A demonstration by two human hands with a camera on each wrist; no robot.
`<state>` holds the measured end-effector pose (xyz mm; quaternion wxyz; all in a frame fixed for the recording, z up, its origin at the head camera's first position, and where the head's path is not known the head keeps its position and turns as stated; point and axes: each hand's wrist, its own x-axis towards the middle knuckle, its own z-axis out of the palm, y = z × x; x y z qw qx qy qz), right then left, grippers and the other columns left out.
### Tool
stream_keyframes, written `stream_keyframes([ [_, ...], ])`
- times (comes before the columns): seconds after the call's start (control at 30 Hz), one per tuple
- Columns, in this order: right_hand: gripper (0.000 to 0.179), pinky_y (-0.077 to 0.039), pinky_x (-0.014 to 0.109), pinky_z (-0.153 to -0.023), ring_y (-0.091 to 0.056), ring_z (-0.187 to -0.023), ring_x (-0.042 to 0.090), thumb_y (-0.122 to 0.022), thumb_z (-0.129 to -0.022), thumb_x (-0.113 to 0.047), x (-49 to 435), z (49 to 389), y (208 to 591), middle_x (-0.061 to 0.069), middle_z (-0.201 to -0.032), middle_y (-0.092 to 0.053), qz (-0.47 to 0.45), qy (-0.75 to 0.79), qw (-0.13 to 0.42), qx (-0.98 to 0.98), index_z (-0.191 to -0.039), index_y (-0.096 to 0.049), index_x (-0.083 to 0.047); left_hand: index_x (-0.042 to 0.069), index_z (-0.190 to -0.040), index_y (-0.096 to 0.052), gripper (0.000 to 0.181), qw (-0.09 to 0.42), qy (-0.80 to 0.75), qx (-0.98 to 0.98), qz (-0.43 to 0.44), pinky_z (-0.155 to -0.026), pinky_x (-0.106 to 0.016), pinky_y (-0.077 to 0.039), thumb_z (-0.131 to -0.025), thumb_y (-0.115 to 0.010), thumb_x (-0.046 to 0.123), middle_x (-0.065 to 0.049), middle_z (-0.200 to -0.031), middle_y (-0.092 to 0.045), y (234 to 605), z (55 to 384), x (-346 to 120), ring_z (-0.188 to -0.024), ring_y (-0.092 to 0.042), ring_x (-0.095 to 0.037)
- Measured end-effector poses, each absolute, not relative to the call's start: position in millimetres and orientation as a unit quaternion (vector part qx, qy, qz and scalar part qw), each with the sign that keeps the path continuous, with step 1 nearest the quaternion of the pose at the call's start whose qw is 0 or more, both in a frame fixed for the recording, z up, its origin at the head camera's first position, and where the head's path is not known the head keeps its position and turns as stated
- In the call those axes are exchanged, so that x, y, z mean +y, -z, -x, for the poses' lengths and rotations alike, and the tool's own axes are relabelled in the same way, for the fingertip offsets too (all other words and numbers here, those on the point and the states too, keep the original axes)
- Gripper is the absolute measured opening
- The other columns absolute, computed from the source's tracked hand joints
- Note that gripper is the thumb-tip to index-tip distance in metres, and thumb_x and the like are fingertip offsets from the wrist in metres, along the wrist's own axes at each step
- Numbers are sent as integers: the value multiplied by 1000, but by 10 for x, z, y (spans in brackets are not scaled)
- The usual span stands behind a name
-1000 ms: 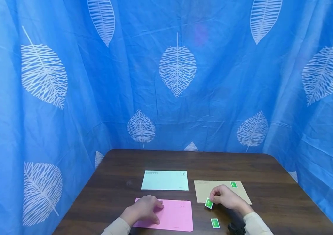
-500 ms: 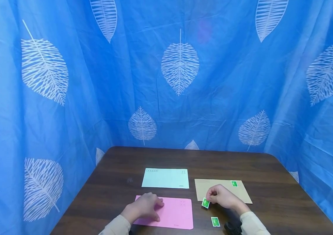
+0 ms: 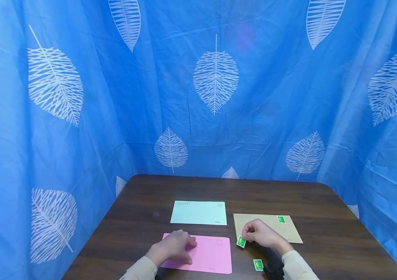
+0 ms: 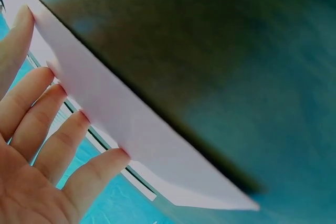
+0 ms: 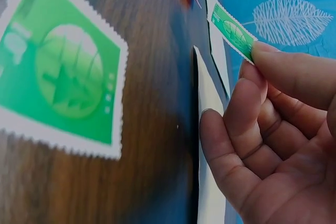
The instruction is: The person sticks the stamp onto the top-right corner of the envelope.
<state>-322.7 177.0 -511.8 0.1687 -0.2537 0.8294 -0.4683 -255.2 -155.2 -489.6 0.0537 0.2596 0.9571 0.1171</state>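
Observation:
My left hand (image 3: pixel 174 245) rests on the left part of a pink envelope (image 3: pixel 210 254), fingertips and thumb touching it. Seen from the left wrist, the fingers (image 4: pixel 63 140) are spread against the paper. Between thumb and fingertips of my right hand (image 3: pixel 262 234) I pinch a green postage stamp (image 3: pixel 241 241) by its edge; the right wrist view shows this stamp (image 5: pixel 231 30) held up off the table. A second green stamp (image 3: pixel 258 265) lies loose on the table below that hand. Partly under the right hand is a tan envelope (image 3: pixel 292 232).
A mint-green envelope (image 3: pixel 198 214) lies farther back, its upper right corner printed with a small square mark. The tan envelope bears a green stamp (image 3: pixel 281 219) at its upper right. The dark wooden table (image 3: pixel 142 190) meets a blue leaf-patterned curtain (image 3: pixel 247 128).
My right hand has moved left with the pinched stamp, closer to the pink envelope's right edge. The left hand stays on the pink envelope. The head view has shifted slightly.

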Motion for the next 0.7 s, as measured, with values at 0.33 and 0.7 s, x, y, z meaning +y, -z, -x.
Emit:
stream_keyframes([
  [0.33,10,-44,23,-61,-52,-67,10,-59,-89,2,1697,3239,5132,-1,-74,-59,255,470,181,826,-87,-69,4,19,-111,-78,50,57,-119,955,-266,-95,-33,-55,-65,-91,31,-1,-118,-75,4946,2554,-1545,-111,-69,-25],
  [0.7,12,-43,23,-60,-51,-67,11,-58,-90,2,1647,3300,5091,-1,-73,-59,254,467,187,826,-88,-70,3,21,-113,-78,50,67,-121,960,-243,-94,-33,-55,-67,-92,32,-1,-122,-73,4911,2574,-1544,-110,-68,-25],
])
